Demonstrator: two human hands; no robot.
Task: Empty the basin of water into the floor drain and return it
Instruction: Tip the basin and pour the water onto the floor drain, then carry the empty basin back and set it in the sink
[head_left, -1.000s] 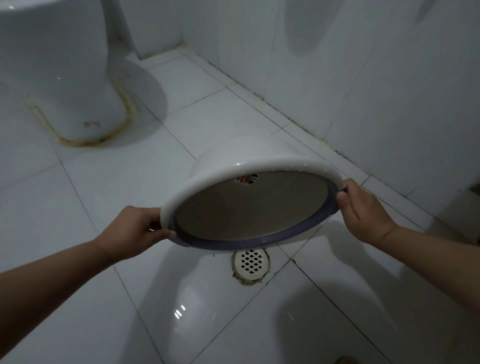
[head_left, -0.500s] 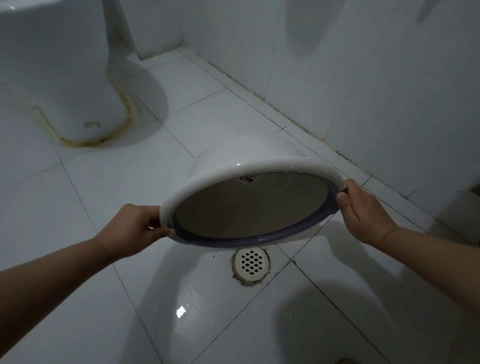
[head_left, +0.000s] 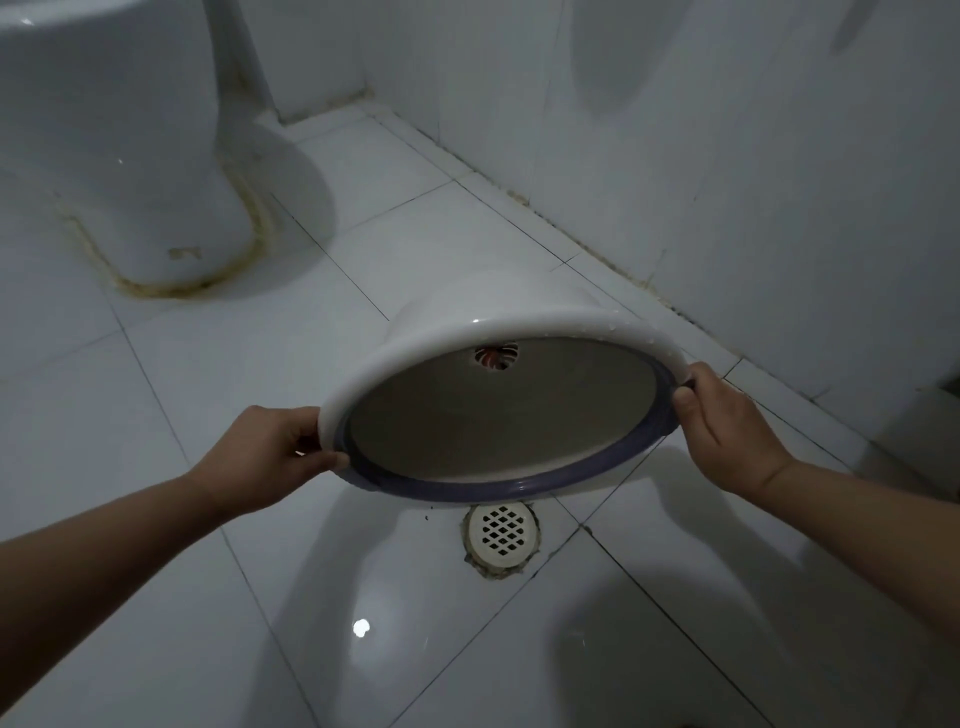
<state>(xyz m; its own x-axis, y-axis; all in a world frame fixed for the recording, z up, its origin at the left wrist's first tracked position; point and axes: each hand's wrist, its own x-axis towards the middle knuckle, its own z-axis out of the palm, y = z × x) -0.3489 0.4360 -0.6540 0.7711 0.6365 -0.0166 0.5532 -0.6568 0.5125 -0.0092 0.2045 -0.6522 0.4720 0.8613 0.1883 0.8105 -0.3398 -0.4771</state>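
Basin (head_left: 483, 322) tipped steeply, mouth facing the camera, held in the air just above the drain (head_left: 502, 531). Left hand (head_left: 265, 452) clamped on the left rim, thumb over the blue edge, forearm stretched in from lower left. Right hand (head_left: 727, 421) clamped on the right rim, fingers curled over, forearm reaching in from the right. Toilet (head_left: 119, 156) well apart, upper left.
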